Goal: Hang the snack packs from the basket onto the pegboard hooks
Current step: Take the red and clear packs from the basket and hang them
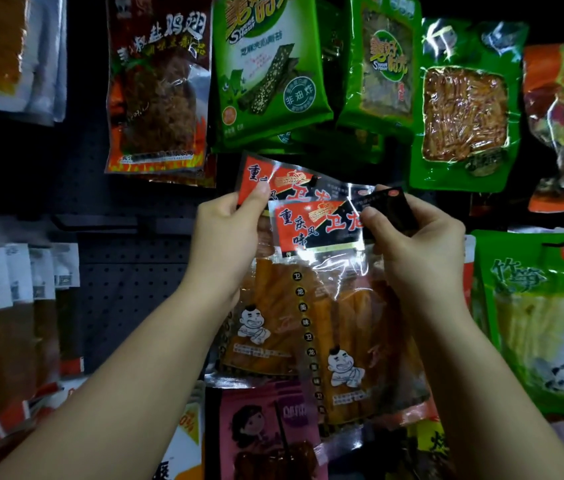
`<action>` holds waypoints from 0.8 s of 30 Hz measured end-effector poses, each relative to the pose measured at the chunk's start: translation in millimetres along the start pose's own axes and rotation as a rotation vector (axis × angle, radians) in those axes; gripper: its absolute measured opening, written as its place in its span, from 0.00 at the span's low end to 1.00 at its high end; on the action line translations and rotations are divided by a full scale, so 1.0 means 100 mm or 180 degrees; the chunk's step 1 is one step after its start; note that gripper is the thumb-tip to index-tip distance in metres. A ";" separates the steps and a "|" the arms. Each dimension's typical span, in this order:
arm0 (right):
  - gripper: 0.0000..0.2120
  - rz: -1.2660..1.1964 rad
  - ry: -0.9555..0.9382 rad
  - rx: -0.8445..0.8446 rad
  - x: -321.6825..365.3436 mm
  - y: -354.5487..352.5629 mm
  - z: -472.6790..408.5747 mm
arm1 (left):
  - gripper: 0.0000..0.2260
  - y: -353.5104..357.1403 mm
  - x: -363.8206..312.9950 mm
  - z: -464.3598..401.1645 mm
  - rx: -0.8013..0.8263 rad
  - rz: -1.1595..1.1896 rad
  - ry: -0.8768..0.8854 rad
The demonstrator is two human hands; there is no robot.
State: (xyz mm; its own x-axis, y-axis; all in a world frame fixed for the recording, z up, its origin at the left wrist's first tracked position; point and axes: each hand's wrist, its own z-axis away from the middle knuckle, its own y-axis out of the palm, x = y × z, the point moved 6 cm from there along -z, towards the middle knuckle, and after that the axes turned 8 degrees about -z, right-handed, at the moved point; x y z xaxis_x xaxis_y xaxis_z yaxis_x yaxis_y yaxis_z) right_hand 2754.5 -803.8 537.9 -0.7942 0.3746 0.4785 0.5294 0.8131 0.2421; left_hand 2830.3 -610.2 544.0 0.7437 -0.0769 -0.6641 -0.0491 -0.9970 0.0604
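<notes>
While both hands' grip pinches it, snack pack (322, 223), red-black header, clear body, orange strips

Dim, dark corners, glare on clear snack pack (337, 268), soft bowed edges

This is a shop, at a wall display of packaged snacks. A dark pegboard (128, 285) full of small holes covers the wall, and sealed snack packs hang on it in rows, several deep. At the top hang a red and brown meat pack (159, 81), green seaweed packs (270, 67) and a green pack with a clear window (464, 105). To the left a row of brown packs with white tops (20, 306) hangs one behind another. A green bamboo shoot pack (543, 323) hangs at the right. Printed brand labels cover every pack.
</notes>
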 end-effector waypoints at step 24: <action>0.11 0.1015 0.0201 0.0071 -0.76 0.30 0.34 | 0.07 -0.03 0.89 -0.47 -0.0080 -0.1126 -0.0240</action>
State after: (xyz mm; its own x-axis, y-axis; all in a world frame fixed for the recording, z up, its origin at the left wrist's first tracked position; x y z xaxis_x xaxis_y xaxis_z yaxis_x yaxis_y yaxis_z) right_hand 2820.9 -792.8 480.2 -0.5689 0.5841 0.5790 0.7413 0.6691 0.0535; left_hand 2928.0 -613.2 519.9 0.6604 0.2711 -0.7003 0.2195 -0.9615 -0.1652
